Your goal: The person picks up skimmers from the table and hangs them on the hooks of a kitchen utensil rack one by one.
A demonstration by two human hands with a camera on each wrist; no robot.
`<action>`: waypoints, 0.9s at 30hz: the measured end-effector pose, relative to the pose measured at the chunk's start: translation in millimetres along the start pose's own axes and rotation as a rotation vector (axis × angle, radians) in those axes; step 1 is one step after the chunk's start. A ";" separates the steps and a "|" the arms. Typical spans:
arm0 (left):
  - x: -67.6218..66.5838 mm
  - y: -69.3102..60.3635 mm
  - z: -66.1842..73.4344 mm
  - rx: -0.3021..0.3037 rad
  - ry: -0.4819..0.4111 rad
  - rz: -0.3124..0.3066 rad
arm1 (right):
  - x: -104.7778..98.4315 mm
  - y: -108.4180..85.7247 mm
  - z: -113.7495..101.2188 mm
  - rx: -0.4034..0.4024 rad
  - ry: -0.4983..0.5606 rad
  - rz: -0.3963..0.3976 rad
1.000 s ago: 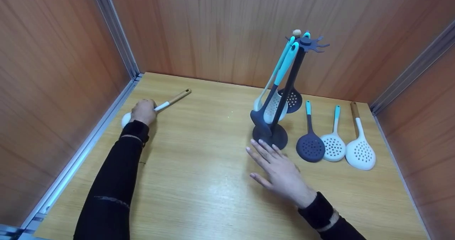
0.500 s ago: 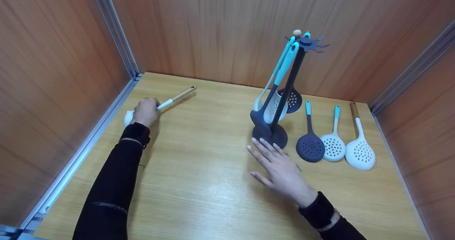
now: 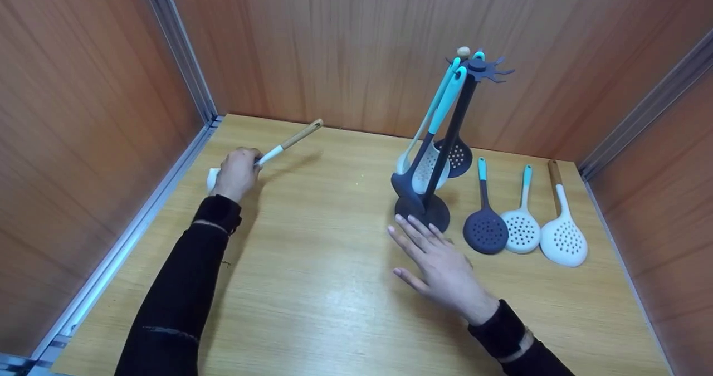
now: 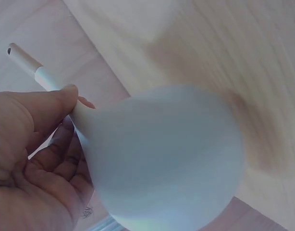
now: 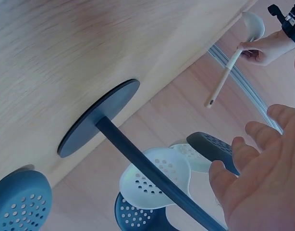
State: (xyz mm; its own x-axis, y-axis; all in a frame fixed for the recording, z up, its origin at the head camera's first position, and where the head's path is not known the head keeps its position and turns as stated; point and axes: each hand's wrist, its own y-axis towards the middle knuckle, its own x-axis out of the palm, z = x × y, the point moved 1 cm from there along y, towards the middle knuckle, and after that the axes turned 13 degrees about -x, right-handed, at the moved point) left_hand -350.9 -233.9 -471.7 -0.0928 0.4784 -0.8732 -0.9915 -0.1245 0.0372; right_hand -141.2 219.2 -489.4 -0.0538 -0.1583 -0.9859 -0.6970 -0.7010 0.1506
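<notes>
At the head view's left, the left hand [image 3: 238, 172] pinches a probably light, stiff ladle [image 4: 166, 159], best held by its wooden handle [image 3: 302, 133]; the right hand [image 3: 437, 270] is spread.

White ladle [image 4: 166, 159], wooden-handled, tilted

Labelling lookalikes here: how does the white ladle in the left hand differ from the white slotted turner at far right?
Pose: the white ladle is held tilted in the grip of the left hand; the white slotted turner lies on the table.
Head: the ladle's shows no holes; the turner's is perforated.
Handle: the ladle's looks lighter tan, the turner's darker brown.
Shared: white head and neck, wood-look handle.
</notes>
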 end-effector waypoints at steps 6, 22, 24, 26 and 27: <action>-2.0 -8.1 11.9 0.072 -0.031 0.029 | -1.6 0.2 -1.1 -0.013 -0.018 0.031; -5.7 -25.7 39.2 0.137 -0.098 0.037 | -11.4 0.2 -0.7 -0.013 -0.013 0.068; -6.5 -28.1 42.7 0.144 -0.105 0.035 | -13.0 0.7 -0.7 -0.012 -0.008 0.069; -7.2 -30.7 46.1 0.151 -0.111 0.033 | -14.6 1.0 -0.4 -0.010 -0.006 0.070; -7.5 -32.0 47.9 0.154 -0.114 0.033 | -15.4 1.1 -0.3 -0.009 -0.004 0.072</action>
State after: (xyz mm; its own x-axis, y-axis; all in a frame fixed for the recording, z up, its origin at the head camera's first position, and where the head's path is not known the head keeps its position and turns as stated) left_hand -322.8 -191.9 -443.1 -0.1263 0.5727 -0.8100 -0.9892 -0.0110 0.1464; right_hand -141.0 220.7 -474.0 -0.1061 -0.2055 -0.9729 -0.6852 -0.6940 0.2213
